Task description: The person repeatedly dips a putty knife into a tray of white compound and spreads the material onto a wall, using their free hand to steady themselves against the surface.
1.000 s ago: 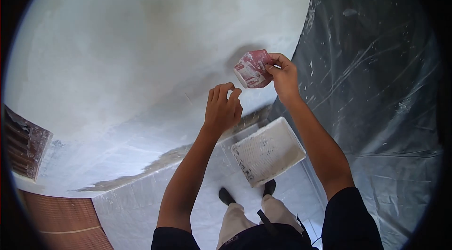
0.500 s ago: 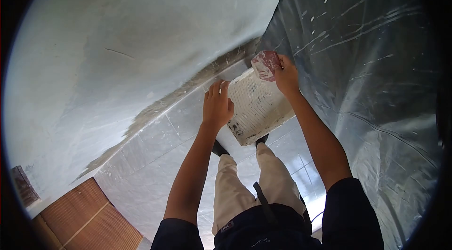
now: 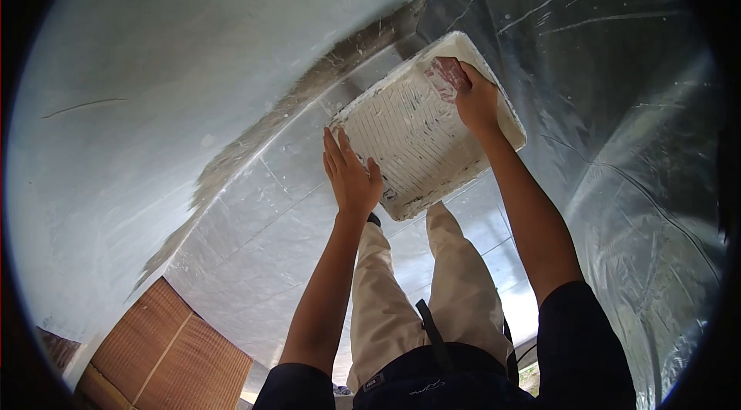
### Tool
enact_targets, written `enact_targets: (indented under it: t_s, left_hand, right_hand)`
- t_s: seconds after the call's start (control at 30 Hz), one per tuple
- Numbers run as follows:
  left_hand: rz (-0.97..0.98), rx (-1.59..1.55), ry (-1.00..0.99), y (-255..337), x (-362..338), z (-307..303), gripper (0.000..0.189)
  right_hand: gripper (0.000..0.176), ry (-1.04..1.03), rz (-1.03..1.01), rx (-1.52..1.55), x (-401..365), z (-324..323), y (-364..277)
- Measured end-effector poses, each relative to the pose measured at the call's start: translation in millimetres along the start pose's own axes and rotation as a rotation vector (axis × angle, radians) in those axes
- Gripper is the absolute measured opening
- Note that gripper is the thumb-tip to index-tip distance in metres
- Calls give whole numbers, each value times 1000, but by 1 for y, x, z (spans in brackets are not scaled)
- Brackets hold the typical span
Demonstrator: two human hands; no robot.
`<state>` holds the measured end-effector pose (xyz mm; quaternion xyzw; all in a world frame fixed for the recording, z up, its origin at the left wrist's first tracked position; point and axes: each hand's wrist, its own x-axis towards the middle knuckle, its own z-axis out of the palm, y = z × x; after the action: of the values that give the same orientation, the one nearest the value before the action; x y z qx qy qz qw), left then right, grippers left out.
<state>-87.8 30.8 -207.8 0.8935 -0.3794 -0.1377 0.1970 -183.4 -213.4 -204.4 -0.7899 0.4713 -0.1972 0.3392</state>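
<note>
A paint tray (image 3: 417,132) with a ribbed bed, coated in off-white paint, is tilted in front of my legs. My left hand (image 3: 353,178) rests against the tray's left edge, fingers spread. A red, paint-smeared scraper-like piece (image 3: 448,78) is in my right hand (image 3: 477,101), over the upper right part of the tray. My right fingers are wrapped round this piece, and its lower side lies close to the paint; whether it touches cannot be made out.
A pale wall (image 3: 154,86) with a rough brown strip along its base fills the left. Paint-spattered plastic sheeting (image 3: 617,140) hangs on the right. Grey sheeting covers the floor (image 3: 262,255). A brown corrugated panel (image 3: 177,348) lies lower left.
The red piece and my right hand have moved slightly up, now over the tray's bed. More of the tray shows. My left hand's fingers have spread along its edge. The view has shifted.
</note>
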Motion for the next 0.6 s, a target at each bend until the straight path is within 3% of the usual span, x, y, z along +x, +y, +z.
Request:
enact_targets:
  t_s: [0.17, 0.6]
  left_hand:
    - [-183, -221, 2, 1, -13, 26, 87]
    - [-246, -246, 37, 1, -21, 46, 90]
  right_hand:
    - [32, -3, -118, -5, 9, 16, 6]
    - [34, -24, -196, -38, 16, 22, 13]
